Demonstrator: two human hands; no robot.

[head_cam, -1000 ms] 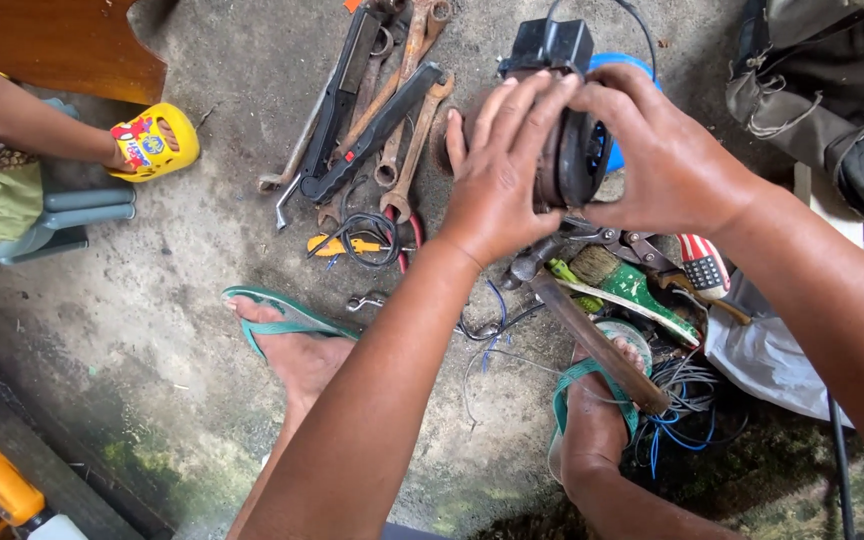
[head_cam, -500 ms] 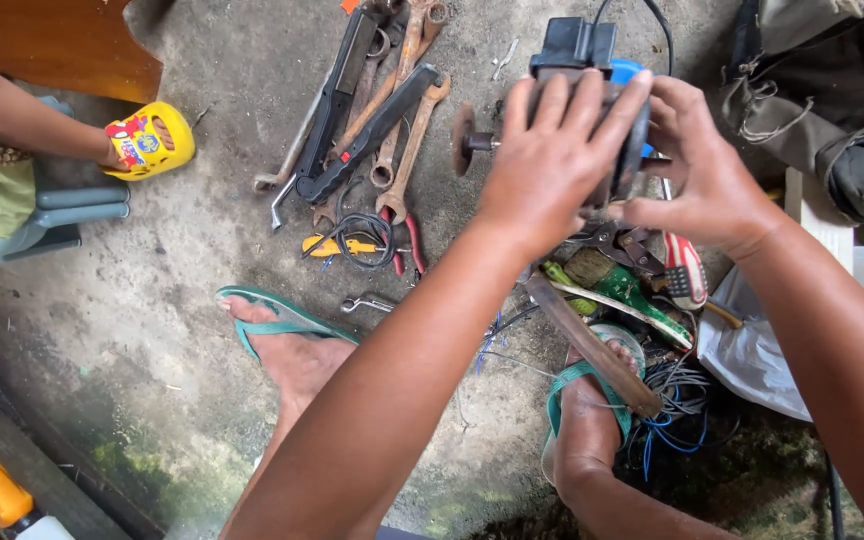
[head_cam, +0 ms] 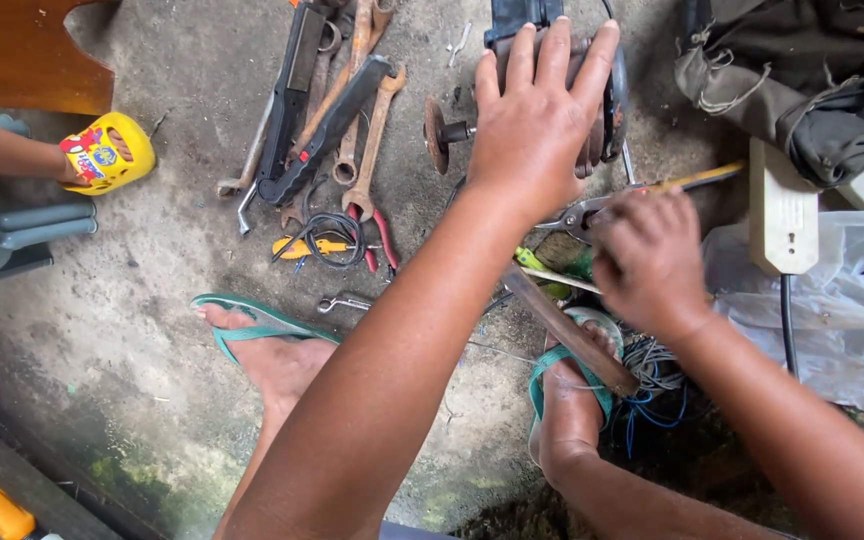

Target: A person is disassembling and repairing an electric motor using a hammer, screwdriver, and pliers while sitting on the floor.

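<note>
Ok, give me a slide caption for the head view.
Left hand steadies an angle grinder on concrete while right hand reaches among scattered tools.

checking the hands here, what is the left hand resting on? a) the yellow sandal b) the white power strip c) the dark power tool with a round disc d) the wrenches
c: the left hand lies spread over the dark power tool, its rusty disc sticking out to the side, far from the wrenches.
</note>
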